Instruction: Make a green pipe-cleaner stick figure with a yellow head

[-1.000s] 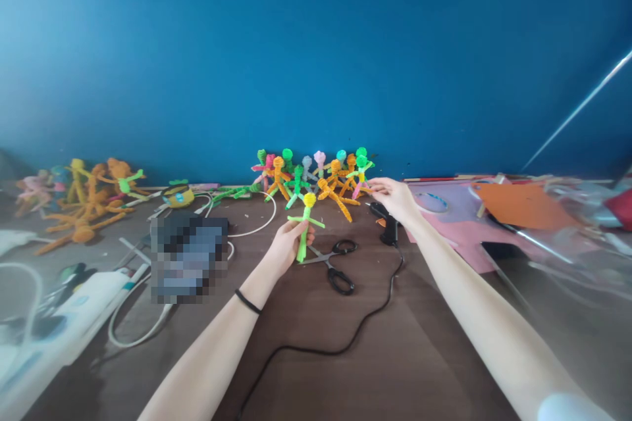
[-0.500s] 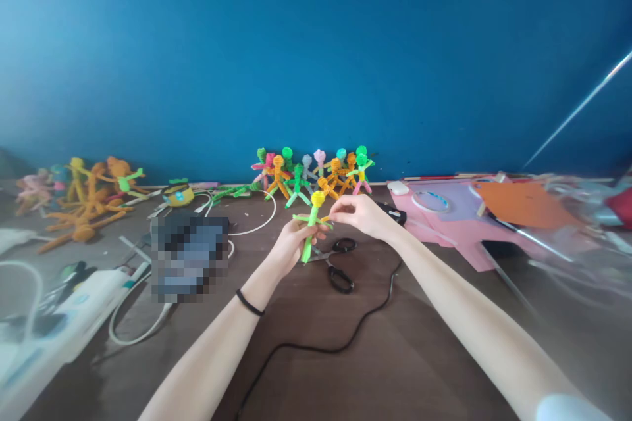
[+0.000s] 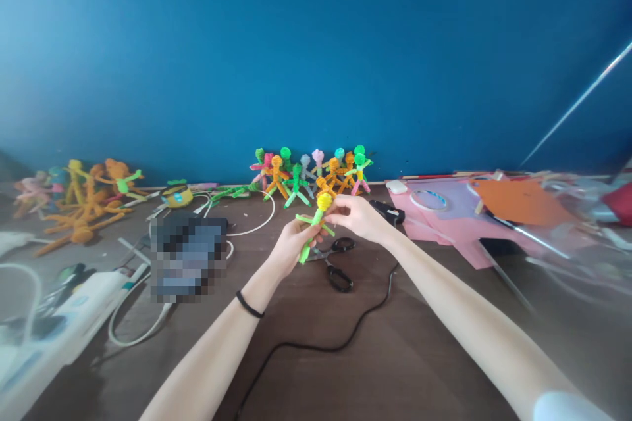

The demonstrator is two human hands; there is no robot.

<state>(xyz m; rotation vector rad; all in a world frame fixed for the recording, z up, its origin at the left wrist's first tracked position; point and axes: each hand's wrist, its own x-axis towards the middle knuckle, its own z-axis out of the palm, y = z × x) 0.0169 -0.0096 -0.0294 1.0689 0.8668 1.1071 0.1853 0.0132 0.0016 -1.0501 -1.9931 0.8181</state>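
A small pipe-cleaner figure [image 3: 315, 223], light green with a yellow head, is held above the middle of the worktop [image 3: 345, 368]. The left hand [image 3: 291, 245] is closed around its body and legs, and the grip of the right hand [image 3: 356, 216] is narrow, pinched at the head and one arm of the figure.

At 5 o'clock from the figure, a pair of scissors [image 3: 334, 263] is seen flat on the worktop, and a black cable [image 3: 345, 335] runs beneath both forearms. At 2 o'clock a black glue gun [image 3: 388, 212] is lying. At 12 o'clock a row of coloured figures [image 3: 311, 174] is leaned against the blue wall [image 3: 316, 46]. At 9 o'clock, well apart, a group of orange figures [image 3: 89, 200] is found. At 3 o'clock pink sheets [image 3: 444, 230] and an orange sheet [image 3: 523, 202] are spread.

The thin arm could be bent or pulled off if it is pinched too hard. The cable could be caught by a forearm, and the glue gun dragged.

No container with clear contents is shown.
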